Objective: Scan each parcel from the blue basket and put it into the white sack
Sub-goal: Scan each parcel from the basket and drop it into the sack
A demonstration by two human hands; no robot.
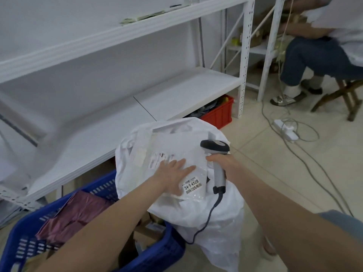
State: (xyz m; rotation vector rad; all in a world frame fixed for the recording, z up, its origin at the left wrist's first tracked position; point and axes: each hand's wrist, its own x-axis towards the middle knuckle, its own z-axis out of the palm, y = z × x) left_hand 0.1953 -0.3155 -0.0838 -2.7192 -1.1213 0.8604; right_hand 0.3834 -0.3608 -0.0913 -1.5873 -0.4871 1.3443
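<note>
White shelving (188, 89) filled ten o'clock; a red crate (220, 112) sat beneath it at one, and a power strip (285, 130) with cables at two.

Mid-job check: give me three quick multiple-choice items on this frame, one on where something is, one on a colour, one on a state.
1. Where is the white parcel?
A. on the shelf
B. on the white sack's mouth
C. on the floor

2. What colour is the crate under the shelf?
A. red
B. green
C. yellow

3. How is the left hand?
A. clenched in a fist
B. flat, fingers spread
C. hanging free

Answers: B, the parcel lies atop the white sack; A, its wall is red; B, its palm presses the parcel, while the right hand grips the scanner.
</note>
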